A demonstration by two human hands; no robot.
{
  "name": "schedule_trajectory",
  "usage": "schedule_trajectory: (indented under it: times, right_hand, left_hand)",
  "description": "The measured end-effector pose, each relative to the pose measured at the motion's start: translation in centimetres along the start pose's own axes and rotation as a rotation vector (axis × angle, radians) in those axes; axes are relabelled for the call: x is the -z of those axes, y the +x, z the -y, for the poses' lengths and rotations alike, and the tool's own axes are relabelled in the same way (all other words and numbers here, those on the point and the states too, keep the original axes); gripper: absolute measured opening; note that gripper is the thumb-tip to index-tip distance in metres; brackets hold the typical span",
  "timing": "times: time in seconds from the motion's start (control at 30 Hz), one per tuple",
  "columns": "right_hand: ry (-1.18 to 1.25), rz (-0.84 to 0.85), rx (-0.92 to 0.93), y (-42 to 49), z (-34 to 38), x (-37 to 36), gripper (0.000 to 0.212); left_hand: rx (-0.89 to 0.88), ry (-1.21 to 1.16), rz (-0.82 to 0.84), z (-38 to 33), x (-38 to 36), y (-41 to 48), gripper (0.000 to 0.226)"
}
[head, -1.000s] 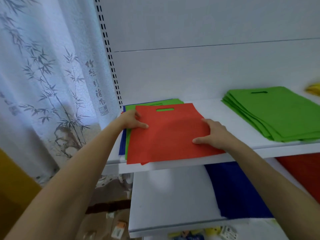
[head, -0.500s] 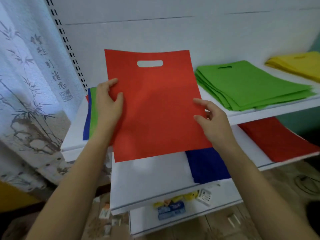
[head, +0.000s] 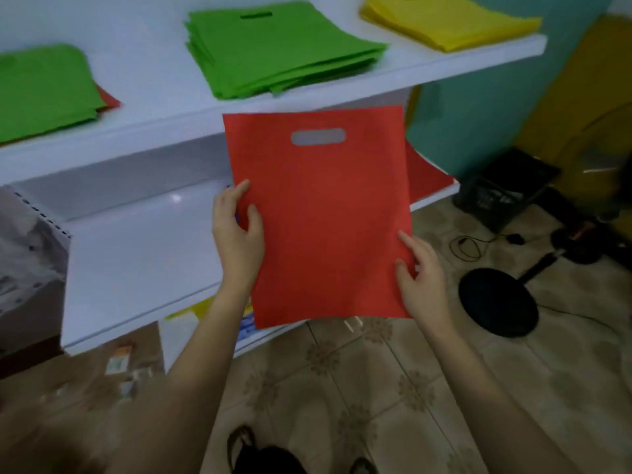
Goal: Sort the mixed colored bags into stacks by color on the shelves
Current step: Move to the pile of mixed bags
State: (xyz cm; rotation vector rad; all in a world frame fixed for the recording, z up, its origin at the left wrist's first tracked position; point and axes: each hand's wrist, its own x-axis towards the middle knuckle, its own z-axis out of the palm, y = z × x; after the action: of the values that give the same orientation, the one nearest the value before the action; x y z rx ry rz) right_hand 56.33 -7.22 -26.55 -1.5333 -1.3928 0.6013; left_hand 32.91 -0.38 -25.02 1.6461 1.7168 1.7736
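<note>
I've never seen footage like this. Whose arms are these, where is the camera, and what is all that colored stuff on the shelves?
No machine here: these are a person's two bare arms, filmed by a wide-angle camera worn on the head, looking forward and down. That is why you see the tiled floor below.

The left hand and right hand hold one flat red bag by its side edges, its cut-out handle at the top.

On the upper shelf lie a green stack, a yellow stack, and at far left a mixed pile with green on top and red peeking out beneath. On the lower shelf, more red bags show behind the held one.
</note>
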Motion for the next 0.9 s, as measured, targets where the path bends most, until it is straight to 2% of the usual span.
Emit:
schedule_trajectory:
  times: [0.2,0.37,0.47,0.73,0.9]
  right_hand:
    - [-0.101,0.082,-0.24,-2.8,-10.9,6.7,0.043]
    - [-0.163,0.221,-0.347,-0.2,-16.1,8.3,0.05]
    - [-0.206,0.269,-0.342,3.1,-18.8,8.5,0.051]
    - [-0.312,0.305,-0.319,15.7,-23.8,10.6,0.05]
    - [-0.314,0.35,-0.255,25.8,-25.6,11.1,0.048]
  left_hand:
    - [0.204,0.022,0.294,0.4,-9.6,-9.9,0.041]
    - [0.269,0.119,0.506,2.7,-15.8,-11.9,0.047]
    - [0.32,0.158,0.583,4.4,-19.9,-11.2,0.048]
    - [0.365,0.164,0.653,5.2,-31.4,-5.3,0.053]
    - [0.396,0.23,0.655,5.9,-37.1,-0.4,0.047]
